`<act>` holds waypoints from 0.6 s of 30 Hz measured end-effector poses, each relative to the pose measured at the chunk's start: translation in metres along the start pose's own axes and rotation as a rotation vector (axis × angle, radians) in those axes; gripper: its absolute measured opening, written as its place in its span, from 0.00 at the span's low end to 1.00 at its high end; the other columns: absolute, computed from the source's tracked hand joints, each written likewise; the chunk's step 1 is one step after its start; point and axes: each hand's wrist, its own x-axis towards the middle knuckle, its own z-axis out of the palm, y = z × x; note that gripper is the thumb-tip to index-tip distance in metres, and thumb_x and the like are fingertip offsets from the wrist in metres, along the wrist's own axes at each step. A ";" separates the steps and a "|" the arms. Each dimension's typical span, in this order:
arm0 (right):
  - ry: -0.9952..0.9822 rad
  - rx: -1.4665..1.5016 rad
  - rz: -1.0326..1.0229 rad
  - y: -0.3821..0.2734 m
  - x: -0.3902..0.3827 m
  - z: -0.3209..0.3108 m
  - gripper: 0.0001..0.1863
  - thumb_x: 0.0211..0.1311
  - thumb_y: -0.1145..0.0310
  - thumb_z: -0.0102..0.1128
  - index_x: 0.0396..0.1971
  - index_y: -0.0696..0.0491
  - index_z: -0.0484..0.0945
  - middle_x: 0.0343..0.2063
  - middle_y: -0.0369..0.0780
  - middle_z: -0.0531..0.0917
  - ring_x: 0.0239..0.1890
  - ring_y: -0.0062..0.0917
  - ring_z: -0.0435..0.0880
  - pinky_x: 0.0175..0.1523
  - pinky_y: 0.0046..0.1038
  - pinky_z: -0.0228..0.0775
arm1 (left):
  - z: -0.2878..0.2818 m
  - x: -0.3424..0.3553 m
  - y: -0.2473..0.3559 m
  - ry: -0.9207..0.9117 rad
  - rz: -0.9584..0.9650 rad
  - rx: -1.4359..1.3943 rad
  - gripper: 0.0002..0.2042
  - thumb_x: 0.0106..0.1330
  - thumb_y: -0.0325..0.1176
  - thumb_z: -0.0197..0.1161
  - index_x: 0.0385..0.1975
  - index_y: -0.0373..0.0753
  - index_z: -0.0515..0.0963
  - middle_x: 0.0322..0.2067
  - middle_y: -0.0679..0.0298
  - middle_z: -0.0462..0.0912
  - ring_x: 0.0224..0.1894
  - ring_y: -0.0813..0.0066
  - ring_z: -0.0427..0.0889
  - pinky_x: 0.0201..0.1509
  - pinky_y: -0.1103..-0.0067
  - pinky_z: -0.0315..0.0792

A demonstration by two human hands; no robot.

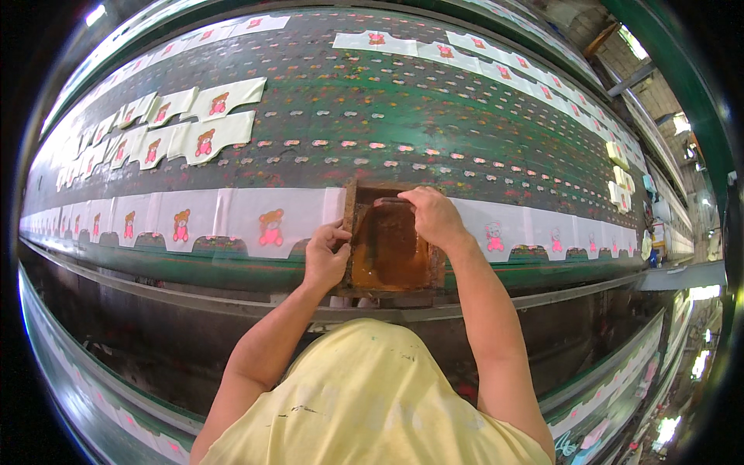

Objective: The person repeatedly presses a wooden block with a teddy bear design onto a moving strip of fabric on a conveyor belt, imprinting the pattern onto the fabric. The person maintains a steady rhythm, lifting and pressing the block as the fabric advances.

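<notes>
A wooden-sided printing screen (397, 293) with brown ink across its mesh lies over the row of white cloth pieces at the table's near edge. My left hand (327, 254) is closed on the screen's left side, thumb toward the inside. At the far end of the screen, my right hand (434, 219) grips a squeegee (390, 202), a narrow bar wet with brown ink. Just left of the screen, a cloth piece (271, 225) bears a brown-headed bear with a pink body. On the right, another cloth piece (494, 232) shows a bear with pink parts and a pale head.
The long green table (310, 174) carries rows of small ink marks. Pale cut cloth pieces with bear prints (205, 139) lie farther left, and another printed row (442, 50) runs along the far side. A rail (256, 301) follows the near edge. Yellowish folded bundles (618, 155) sit at right.
</notes>
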 end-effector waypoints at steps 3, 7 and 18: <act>-0.043 -0.019 -0.006 -0.002 -0.003 0.002 0.24 0.65 0.83 0.58 0.57 0.52 0.91 0.49 0.46 0.92 0.55 0.48 0.88 0.65 0.47 0.81 | -0.006 0.000 -0.003 -0.041 0.039 0.134 0.07 0.69 0.16 0.70 0.42 0.35 0.87 0.68 0.49 0.86 0.68 0.59 0.88 0.66 0.71 0.83; -0.101 -0.062 -0.020 -0.010 -0.025 0.006 0.27 0.63 0.83 0.58 0.60 0.49 0.92 0.50 0.43 0.91 0.55 0.45 0.87 0.66 0.45 0.80 | -0.005 0.000 -0.001 -0.041 0.100 0.181 0.07 0.67 0.16 0.71 0.39 0.36 0.87 0.68 0.46 0.85 0.70 0.52 0.87 0.67 0.66 0.82; -0.059 -0.068 -0.034 -0.076 -0.097 0.013 0.26 0.63 0.81 0.61 0.59 0.49 0.93 0.48 0.42 0.90 0.53 0.43 0.86 0.61 0.45 0.80 | -0.007 0.000 -0.015 -0.065 0.081 0.118 0.06 0.68 0.17 0.72 0.40 0.35 0.87 0.69 0.45 0.84 0.71 0.48 0.85 0.70 0.64 0.80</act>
